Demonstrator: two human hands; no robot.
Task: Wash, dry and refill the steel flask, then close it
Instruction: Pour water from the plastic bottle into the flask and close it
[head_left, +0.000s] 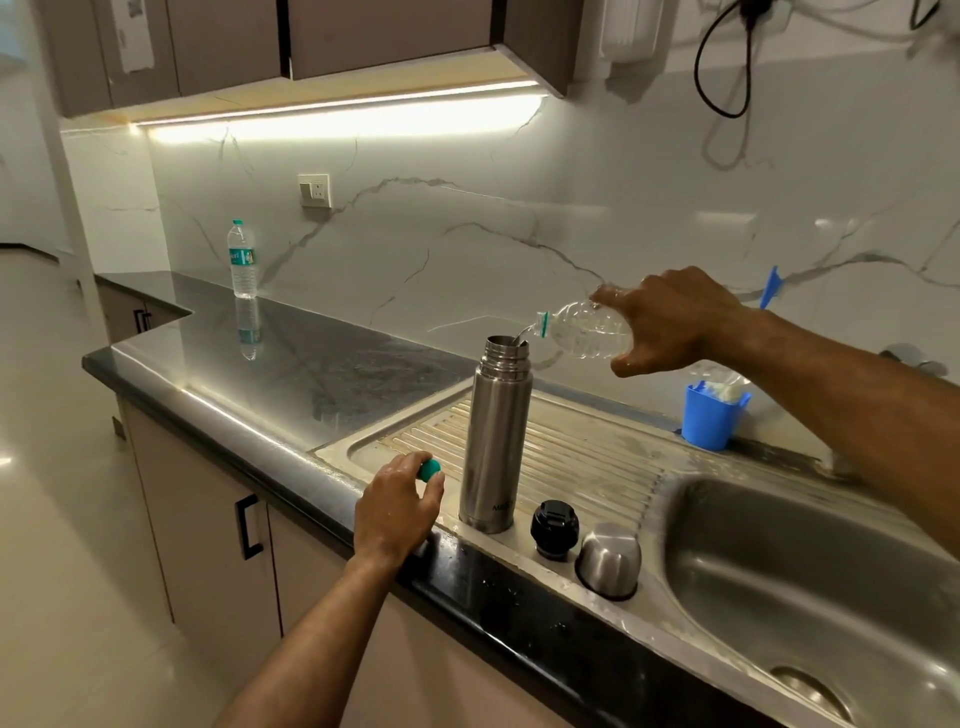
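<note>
1. While the steel flask (496, 436) stands upright and uncapped on the sink's ribbed drainboard (582, 452), my right hand (670, 325) grips a tilted plastic bottle (582, 332), pouring water into its mouth.
2. My left hand (397, 506) pinches the bottle's green cap (430, 469), just beside the flask.
3. Black stopper (555, 527) and steel cup lid (609, 560) sit at the front rim.

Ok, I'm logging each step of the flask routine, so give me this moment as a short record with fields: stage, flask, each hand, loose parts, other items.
stage: refilling; water streams from the tilted bottle into the flask mouth
flask: steel flask upright and uncapped on the sink drainboard
right hand: right hand grips the clear plastic bottle
left hand: left hand holds a teal bottle cap
loose parts: black stopper and steel cup lid stand on the sink's front rim
other items: second water bottle on the counter; blue cup behind the drainboard
</note>
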